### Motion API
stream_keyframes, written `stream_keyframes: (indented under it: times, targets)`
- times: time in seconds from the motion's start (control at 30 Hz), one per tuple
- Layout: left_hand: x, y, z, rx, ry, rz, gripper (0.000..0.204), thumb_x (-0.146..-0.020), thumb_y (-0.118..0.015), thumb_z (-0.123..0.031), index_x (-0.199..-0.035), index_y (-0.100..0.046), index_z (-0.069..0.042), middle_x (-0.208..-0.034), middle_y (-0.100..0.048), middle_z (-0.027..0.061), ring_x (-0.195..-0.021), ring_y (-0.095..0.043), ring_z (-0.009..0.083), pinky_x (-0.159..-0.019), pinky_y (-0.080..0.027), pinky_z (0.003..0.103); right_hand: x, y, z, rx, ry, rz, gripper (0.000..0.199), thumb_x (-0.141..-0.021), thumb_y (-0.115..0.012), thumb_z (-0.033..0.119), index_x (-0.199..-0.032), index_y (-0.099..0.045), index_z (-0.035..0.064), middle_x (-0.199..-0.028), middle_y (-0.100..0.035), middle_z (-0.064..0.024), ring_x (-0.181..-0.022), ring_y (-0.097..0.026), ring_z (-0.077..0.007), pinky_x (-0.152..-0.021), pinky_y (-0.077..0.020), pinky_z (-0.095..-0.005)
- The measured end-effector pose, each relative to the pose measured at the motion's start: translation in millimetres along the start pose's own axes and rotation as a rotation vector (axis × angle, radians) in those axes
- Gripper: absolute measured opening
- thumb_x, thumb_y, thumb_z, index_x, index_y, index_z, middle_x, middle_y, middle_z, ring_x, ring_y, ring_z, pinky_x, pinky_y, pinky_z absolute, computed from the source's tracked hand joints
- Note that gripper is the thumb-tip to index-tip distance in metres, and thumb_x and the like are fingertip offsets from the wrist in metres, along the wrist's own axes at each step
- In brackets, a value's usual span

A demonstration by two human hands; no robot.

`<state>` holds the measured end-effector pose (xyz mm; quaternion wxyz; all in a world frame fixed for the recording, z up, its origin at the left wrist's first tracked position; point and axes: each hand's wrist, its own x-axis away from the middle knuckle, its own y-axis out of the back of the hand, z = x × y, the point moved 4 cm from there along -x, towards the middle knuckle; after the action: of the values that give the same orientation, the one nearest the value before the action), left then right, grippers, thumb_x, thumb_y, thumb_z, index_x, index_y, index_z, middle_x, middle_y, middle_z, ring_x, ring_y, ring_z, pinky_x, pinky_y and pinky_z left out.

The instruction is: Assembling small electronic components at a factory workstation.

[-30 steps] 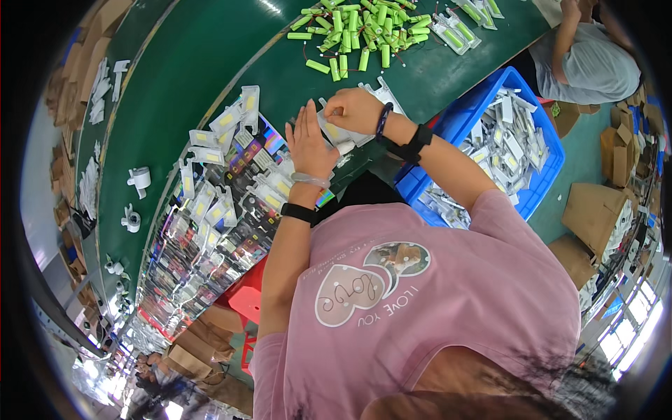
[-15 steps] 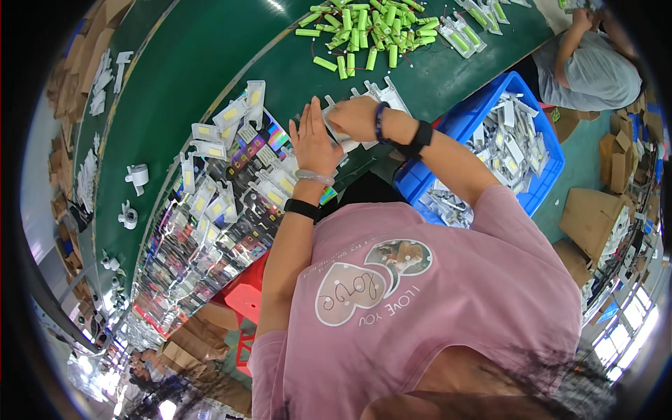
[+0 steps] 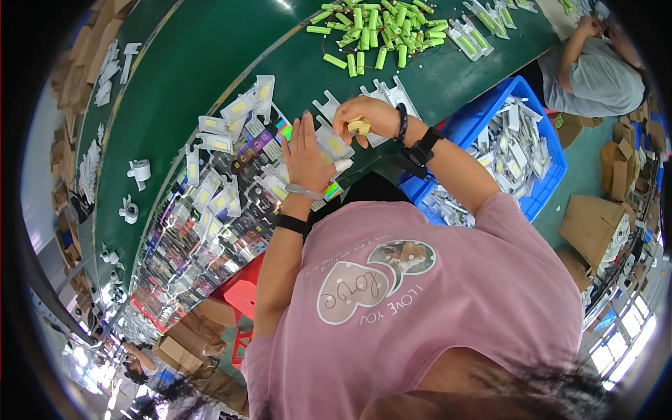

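Note:
My left hand [image 3: 306,155] lies with its fingers stretched out, touching the edge of a white plastic lamp housing with a yellow light panel [image 3: 334,145]. A white wrap covers its thumb tip, at the housing's lower edge. My right hand [image 3: 371,117] is closed around a small bunch of pale-yellow pieces [image 3: 359,127], just right of that housing; their exact kind is unclear. Beyond my hands, more white housings [image 3: 399,94] lie on the green table. At the left, several housings with yellow panels [image 3: 227,126] are piled on a colourful printed sheet [image 3: 199,234].
Green battery cells with red wires [image 3: 381,31] are heaped at the far side. A blue crate [image 3: 553,178] full of white housings stands at the right. Another person [image 3: 595,77] sits at the far right. White lamp parts [image 3: 139,173] stand at the left; a red stool [image 3: 243,290] is below.
My right hand has moved right, away from my left hand, and the pale-yellow pieces in it now show. The housing beside my left hand is uncovered. The view has shifted slightly.

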<state>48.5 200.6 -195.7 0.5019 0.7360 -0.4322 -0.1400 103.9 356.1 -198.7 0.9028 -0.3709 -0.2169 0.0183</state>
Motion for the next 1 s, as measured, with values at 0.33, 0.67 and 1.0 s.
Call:
stream_keyframes:
  times: [0.33,0.67,1.0]
  targets:
    - [2,-3,2,0.022,0.004,-0.019,0.115,-0.056,-0.083,-0.043,-0.143,-0.019,-0.004,-0.143,-0.035,0.0111,-0.135,-0.028,0.0278,-0.110,-0.013,0.051,-37,-15,-22,1.766,0.069,-0.126,0.007,-0.075,-0.065,0.021,-0.075,-0.063,0.0138,-0.085,-0.060,-0.0054,-0.079,-0.063,-0.0264,-0.065,-0.0500,-0.0391]
    - [-1,-8,6,-0.015,0.018,-0.013,0.117,-0.055,-0.082,-0.043,-0.144,-0.017,-0.005,-0.145,-0.033,0.0101,-0.136,-0.027,0.0260,-0.110,-0.012,0.051,-23,-17,-29,1.887,0.128,0.152,0.018,-0.074,-0.061,0.008,-0.091,-0.059,0.0064,-0.091,-0.060,-0.0100,-0.079,-0.062,-0.0283,-0.064,-0.0505,-0.0401]
    - [16,14,-2,-0.011,0.033,0.021,0.118,-0.053,-0.083,-0.047,-0.143,-0.020,-0.004,-0.145,-0.032,0.0134,-0.135,-0.029,0.0274,-0.108,-0.017,0.054,32,-1,-15,0.074,-0.110,0.018,0.016,-0.088,-0.055,0.015,-0.095,-0.057,0.0007,-0.072,-0.060,-0.0061,-0.051,-0.050,-0.0068,-0.037,-0.0328,-0.0201]
